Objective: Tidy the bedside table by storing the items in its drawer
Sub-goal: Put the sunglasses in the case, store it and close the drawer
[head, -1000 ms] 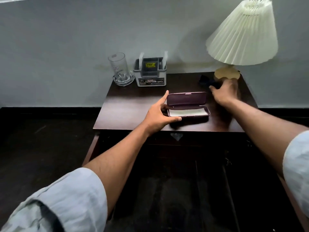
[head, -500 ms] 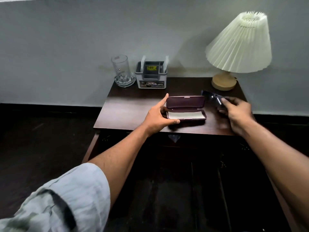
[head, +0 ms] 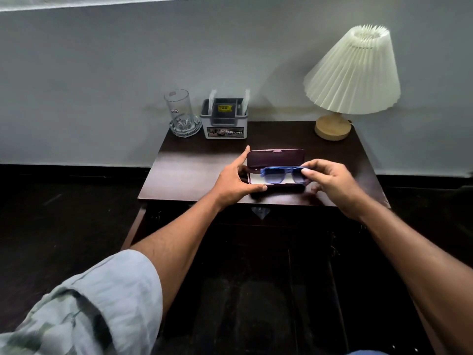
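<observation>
A maroon glasses case [head: 276, 158] lies open on the dark wooden bedside table [head: 194, 172], lid raised toward the wall. My left hand [head: 234, 181] grips the case's left end, thumb on the front edge and forefinger along the lid. Blue-framed glasses [head: 277, 173] hang just over the case's white lining, pinched at their right end by my right hand [head: 330, 184]. The drawer front with its small pull [head: 260, 212] sits below the tabletop, and it looks closed.
At the back of the table stand a clear glass on a glass coaster [head: 182, 114], a white and grey organiser box [head: 225, 120] and a pleated cream lamp [head: 352, 75] on a wooden base. Dark floor surrounds the table.
My right hand picked the glasses up from beside the lamp base and carried them left to the open case. My left hand kept its hold on the case.
</observation>
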